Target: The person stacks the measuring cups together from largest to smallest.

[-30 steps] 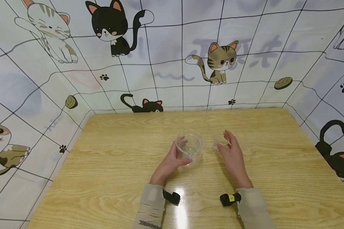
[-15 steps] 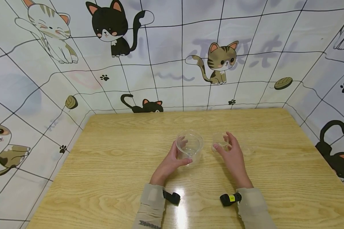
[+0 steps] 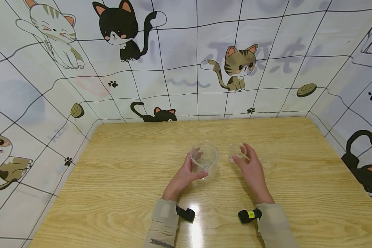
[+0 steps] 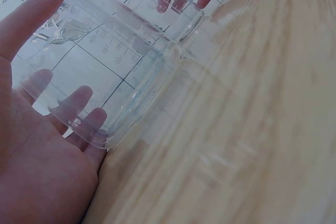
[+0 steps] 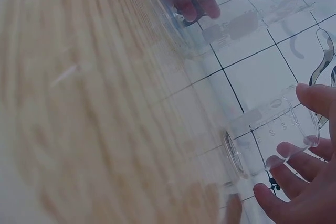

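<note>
Evidently, two clear vessels, side by side and apart, on the worktop (image 3: 117, 179).
Item: large graduated beaker (image 3: 210, 160), upright near the middle; left hand (image 3: 187, 174), grip grasping it, thumb and fingers curled round the wall.
Item: small graduated beaker (image 3: 237, 150), just right of it; right hand (image 3: 251, 169), grip grasping it likewise. Base apparently down; full contact cannot be confirmed.
Handling, as judged: light, even pressure suits smooth walls; bases best kept flat, rims kept from knocking.
Obscured: some fingers, seen only through the large beaker; part of the right hand, cut off in the right wrist view; scale figures, reversed and faint in the left wrist view; any clear liquid, indistinguishable. Faint outline (image 3: 268, 162) beyond the right hand: unidentified, perhaps reflected light.
</note>
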`<action>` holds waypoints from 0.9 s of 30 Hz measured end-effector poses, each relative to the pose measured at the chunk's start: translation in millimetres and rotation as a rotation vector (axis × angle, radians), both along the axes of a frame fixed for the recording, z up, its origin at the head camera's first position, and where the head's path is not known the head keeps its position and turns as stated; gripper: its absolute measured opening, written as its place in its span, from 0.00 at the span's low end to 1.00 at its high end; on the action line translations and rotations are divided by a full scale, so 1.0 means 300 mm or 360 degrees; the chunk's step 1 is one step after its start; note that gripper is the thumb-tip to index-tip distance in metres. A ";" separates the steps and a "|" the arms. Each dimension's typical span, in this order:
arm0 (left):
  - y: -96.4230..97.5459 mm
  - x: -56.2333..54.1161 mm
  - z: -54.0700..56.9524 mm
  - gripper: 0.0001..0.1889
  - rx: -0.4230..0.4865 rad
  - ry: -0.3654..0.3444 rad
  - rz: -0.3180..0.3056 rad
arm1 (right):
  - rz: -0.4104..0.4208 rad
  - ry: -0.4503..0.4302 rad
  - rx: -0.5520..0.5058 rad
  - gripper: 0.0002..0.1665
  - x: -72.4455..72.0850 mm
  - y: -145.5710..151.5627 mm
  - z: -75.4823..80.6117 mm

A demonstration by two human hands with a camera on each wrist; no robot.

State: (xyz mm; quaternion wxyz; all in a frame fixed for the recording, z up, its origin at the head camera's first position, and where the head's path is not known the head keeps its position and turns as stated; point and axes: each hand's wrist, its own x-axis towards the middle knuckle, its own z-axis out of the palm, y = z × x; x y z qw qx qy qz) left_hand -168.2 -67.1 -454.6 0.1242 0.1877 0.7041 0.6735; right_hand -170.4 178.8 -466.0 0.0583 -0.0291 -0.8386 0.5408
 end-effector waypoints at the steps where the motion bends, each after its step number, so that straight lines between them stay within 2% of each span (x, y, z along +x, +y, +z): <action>1: 0.000 0.001 0.001 0.46 -0.0002 0.0000 -0.0001 | 0.0010 0.0001 0.0000 0.43 -0.001 0.001 -0.002; 6: 0.001 0.002 0.003 0.47 -0.0008 0.0004 -0.0011 | 0.0088 0.0005 -0.0024 0.41 -0.003 0.001 -0.002; 11: 0.001 0.001 0.003 0.47 -0.0009 0.0002 -0.0013 | 0.0149 -0.0024 -0.0028 0.43 -0.004 -0.004 0.003; 27: 0.002 -0.002 -0.001 0.45 0.0009 0.0005 -0.0005 | 0.0073 -0.0063 -0.0023 0.47 -0.001 -0.008 0.004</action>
